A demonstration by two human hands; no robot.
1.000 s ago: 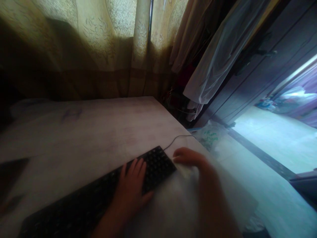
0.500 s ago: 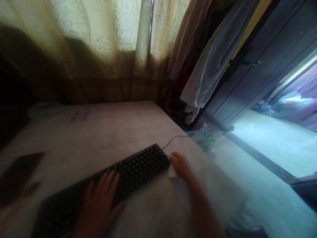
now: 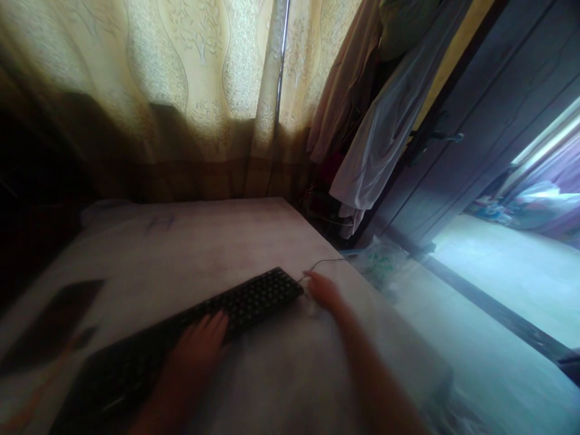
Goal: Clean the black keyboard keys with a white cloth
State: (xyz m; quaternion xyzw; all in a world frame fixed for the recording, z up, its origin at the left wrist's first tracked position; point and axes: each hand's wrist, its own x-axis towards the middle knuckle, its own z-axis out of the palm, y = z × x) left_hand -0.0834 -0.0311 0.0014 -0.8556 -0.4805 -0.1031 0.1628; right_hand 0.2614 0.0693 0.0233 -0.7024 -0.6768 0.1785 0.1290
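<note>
The fingers (image 3: pixel 216 324) of the left hand (image 3: pixel 193 350) are stretched out and unclosed, laid over the keys in the middle of a black keyboard (image 3: pixel 256 299) and gripping nothing that shows. The keyboard lies slantwise on a pale tabletop (image 3: pixel 226 238), its near end low on the left and its far end up toward the right hand (image 3: pixel 325 291). That hand is just beside the far corner, its fingers bent near a small whitish thing (image 3: pixel 310 306); blur hides what this is, and I cannot tell whether the hand is closed on it. A thin dark cable (image 3: pixel 325 261) runs from near the same corner to the right edge of the tabletop. To the left of the keyboard lie a dark flat thing (image 3: pixel 57 320) and a slim orange-brown shape (image 3: pixel 43 386), both too blurred to name. A purplish mark (image 3: pixel 159 223) shows toward the back of the tabletop. Behind it hangs a yellowish patterned curtain (image 3: pixel 202 78), lit from behind, with a bright narrow slit in it. On the right, a whitish cloth (image 3: pixel 369 157) and a brownish one (image 3: pixel 338 90) hang next to a dark door (image 3: pixel 480 103). Below them, a clear plastic bag (image 3: pixel 380 260) with green print sits beside the tabletop's edge, near the pale floor (image 3: pixel 489 314).
</note>
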